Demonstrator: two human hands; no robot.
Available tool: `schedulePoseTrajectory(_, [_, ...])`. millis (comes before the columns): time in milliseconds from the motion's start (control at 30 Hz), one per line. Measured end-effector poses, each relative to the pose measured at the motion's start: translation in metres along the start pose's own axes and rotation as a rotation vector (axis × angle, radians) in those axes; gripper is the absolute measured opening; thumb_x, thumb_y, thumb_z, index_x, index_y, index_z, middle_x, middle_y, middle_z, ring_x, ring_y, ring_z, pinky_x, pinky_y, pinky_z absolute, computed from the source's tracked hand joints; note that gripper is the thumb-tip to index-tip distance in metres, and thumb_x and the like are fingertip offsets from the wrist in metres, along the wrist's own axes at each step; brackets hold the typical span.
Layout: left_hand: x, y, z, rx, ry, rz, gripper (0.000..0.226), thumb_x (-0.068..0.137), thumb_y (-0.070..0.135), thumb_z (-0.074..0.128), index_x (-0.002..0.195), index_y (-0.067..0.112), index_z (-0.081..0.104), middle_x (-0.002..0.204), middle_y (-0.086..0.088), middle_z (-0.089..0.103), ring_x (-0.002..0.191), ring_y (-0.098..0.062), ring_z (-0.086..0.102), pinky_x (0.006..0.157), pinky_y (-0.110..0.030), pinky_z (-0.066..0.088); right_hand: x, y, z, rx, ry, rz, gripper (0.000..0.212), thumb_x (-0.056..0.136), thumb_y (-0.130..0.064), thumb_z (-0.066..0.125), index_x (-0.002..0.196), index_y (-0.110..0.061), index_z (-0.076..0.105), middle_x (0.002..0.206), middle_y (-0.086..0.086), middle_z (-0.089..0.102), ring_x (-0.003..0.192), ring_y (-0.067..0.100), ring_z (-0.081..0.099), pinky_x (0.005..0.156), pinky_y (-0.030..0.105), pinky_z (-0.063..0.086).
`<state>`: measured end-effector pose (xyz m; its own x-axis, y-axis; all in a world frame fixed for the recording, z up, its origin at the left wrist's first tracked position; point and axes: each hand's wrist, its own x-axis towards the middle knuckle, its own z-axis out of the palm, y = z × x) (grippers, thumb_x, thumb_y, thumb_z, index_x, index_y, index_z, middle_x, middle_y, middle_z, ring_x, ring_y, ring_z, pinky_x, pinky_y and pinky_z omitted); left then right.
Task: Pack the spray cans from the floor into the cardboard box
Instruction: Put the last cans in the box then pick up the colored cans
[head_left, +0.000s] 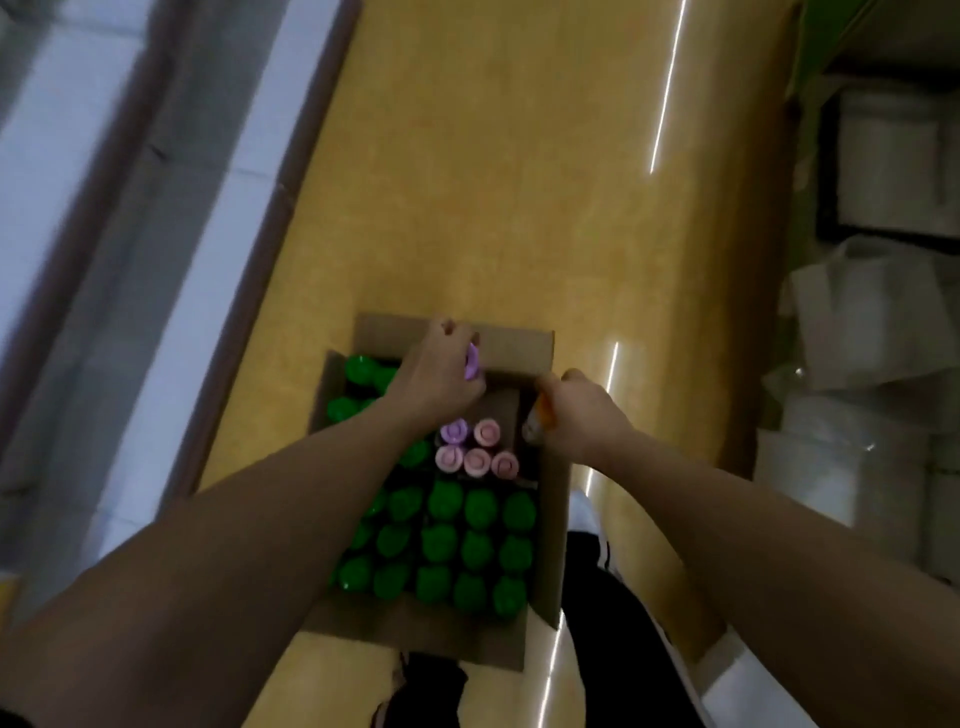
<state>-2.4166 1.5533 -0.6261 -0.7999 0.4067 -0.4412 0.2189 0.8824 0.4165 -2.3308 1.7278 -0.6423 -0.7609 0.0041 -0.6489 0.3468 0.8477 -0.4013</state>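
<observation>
Box: a cardboard box (551, 545) stood open on the yellow floor (493, 182), its flaps folded outward.
Green cans: green-capped cans (467, 540) stood upright in close rows and filled the near half of the box; more green caps showed in the far left corner, partly hidden under the left forearm.
Pink cans: a small cluster of pink cans (478, 461) stood just beyond the green rows, right of centre, with one lilac cap among them.
Left hand: the left hand (439, 374) reached over the far end of the box, fingers curled round a purple can (472, 362); only the purple top showed past the knuckles.
Right hand: the right hand (584, 410) was at the box's right wall, fingers wrapped round an orange can (538, 420) that tilted with its lower end toward the inside of the box.
Gap: bare cardboard showed in the far right part of the box, between the two hands.
Surroundings: white bags (857, 322) lay piled at the right edge of the floor.
Sharpness: the view was blurred, so can labels could not be read.
</observation>
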Motion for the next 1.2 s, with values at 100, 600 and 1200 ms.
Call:
schedulePoseTrajectory(100, [0.031, -0.031, 0.053, -0.014, -0.016, -0.042, 0.038, 0.079, 0.017, 0.074, 0.11, 0.005, 0.056, 0.114, -0.017, 0.045, 0.092, -0.04, 0.056, 0.08, -0.045, 0.049, 0.038, 0.027, 0.053, 0.018, -0.005, 0.017, 0.05, 0.085, -0.019, 0.068, 0.13, -0.015, 0.048, 0.125, 0.017, 0.048, 0.107, 0.04, 0.059, 0.091, 0.044, 0.053])
schedulePoseTrajectory(600, [0.107, -0.126, 0.224, 0.19, -0.059, -0.125, 0.024, 0.092, 0.01, 0.055, 0.115, 0.004, 0.05, 0.125, -0.021, 0.048, 0.099, -0.045, 0.055, 0.069, -0.042, 0.032, 0.157, 0.068, 0.212, 0.095, -0.01, 0.139, 0.04, 0.094, -0.024, 0.064, 0.127, -0.011, 0.046, 0.122, 0.017, 0.05, 0.107, 0.038, 0.058, 0.087, 0.045, 0.052])
schedulePoseTrajectory(1200, [0.11, -0.136, 0.247, 0.214, -0.088, -0.227, 0.033, 0.096, 0.022, 0.053, 0.124, 0.006, 0.05, 0.13, -0.022, 0.046, 0.115, -0.045, 0.051, 0.08, -0.047, 0.042, 0.156, 0.07, 0.237, 0.141, -0.067, 0.166, 0.087, 0.092, -0.046, 0.064, 0.159, -0.019, 0.016, 0.151, 0.016, 0.035, 0.129, 0.037, 0.049, 0.101, 0.045, 0.046])
